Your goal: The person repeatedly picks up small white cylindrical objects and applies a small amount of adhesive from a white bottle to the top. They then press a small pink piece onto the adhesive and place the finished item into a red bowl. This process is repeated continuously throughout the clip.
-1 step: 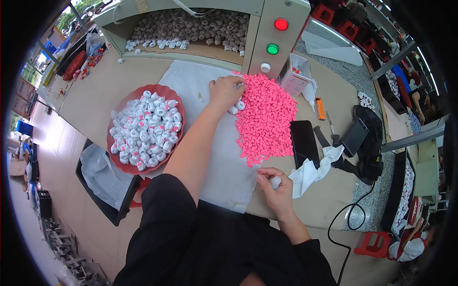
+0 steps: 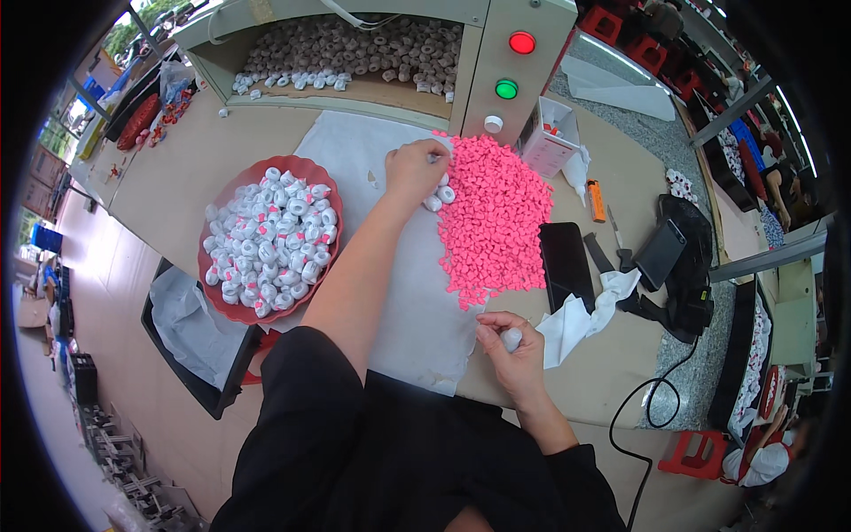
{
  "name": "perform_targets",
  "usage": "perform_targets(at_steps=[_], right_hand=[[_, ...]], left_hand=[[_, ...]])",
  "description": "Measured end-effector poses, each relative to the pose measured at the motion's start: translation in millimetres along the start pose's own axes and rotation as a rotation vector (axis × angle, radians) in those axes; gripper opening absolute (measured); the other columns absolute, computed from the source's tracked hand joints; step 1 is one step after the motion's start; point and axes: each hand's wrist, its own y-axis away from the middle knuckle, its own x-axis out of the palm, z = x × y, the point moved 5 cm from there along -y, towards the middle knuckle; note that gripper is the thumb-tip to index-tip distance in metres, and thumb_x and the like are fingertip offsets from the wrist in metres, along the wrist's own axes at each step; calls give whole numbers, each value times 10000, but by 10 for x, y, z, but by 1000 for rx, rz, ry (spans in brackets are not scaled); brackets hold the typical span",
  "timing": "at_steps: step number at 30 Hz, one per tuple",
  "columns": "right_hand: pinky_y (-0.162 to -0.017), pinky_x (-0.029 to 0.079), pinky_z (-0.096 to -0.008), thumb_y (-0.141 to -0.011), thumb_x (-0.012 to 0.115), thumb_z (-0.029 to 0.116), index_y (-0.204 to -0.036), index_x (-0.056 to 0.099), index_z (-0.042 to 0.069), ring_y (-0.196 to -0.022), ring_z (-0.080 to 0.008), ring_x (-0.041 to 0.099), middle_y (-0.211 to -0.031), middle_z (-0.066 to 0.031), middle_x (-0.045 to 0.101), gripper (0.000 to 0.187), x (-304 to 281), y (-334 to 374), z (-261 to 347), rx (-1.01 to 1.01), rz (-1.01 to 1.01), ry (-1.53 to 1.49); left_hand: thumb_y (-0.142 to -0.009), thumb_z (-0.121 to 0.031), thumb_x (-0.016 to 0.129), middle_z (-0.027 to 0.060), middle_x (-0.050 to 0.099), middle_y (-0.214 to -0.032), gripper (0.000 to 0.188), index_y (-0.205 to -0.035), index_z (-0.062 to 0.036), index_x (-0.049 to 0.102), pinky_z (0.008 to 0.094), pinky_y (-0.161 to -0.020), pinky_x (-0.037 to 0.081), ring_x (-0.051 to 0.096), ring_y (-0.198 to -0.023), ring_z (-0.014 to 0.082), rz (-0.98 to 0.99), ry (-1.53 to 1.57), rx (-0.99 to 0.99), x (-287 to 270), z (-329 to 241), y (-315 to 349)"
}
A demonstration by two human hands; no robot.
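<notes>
Pink bits (image 2: 493,222) lie in a big heap just right of my left hand (image 2: 415,170), which pinches something small at the heap's edge beside two white caps (image 2: 441,197), while my right hand (image 2: 512,348), nearer me, holds one white cap (image 2: 511,339).
</notes>
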Motion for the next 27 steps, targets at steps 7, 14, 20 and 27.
perform_targets(at_steps=[7, 14, 20, 27], right_hand=[[-651, 413, -199, -798, 637, 80, -908, 615, -1, -720, -57, 504, -792, -8, 590, 138, 46, 10, 31, 39, 56, -44], [-641, 413, -193, -803, 634, 86, -922, 604, -11, -711, -56, 508, -793, -10, 586, 156, -26, -31, -9, 58, 38, -56], [-643, 414, -193, -808, 633, 94, -936, 599, -14, -719, -60, 509, -797, -13, 582, 171, 7, -17, -10, 50, 51, -77], [-665, 408, -198, -802, 627, 88, -983, 573, -10, -752, -60, 491, -816, -13, 554, 212, 45, -25, -51, 92, 52, -61]], left_hand=[[-727, -290, 604, 86, 642, -913, 223, -889, -152, 671, 382, -771, 430, 575, -876, 269, -268, -5, 34, -191, 174, 223], [-729, -281, 614, 67, 640, -881, 227, -864, -107, 670, 392, -746, 430, 558, -824, 270, -145, -206, 153, -8, -107, 121], [-732, -147, 598, 57, 634, -866, 103, -788, -77, 649, 392, -736, 425, 548, -827, 281, -150, -101, 261, -64, -140, 733], [-764, -95, 570, 127, 581, -1042, 200, -953, -51, 616, 387, -840, 391, 510, -970, 300, -174, 15, 235, -74, -337, 1418]])
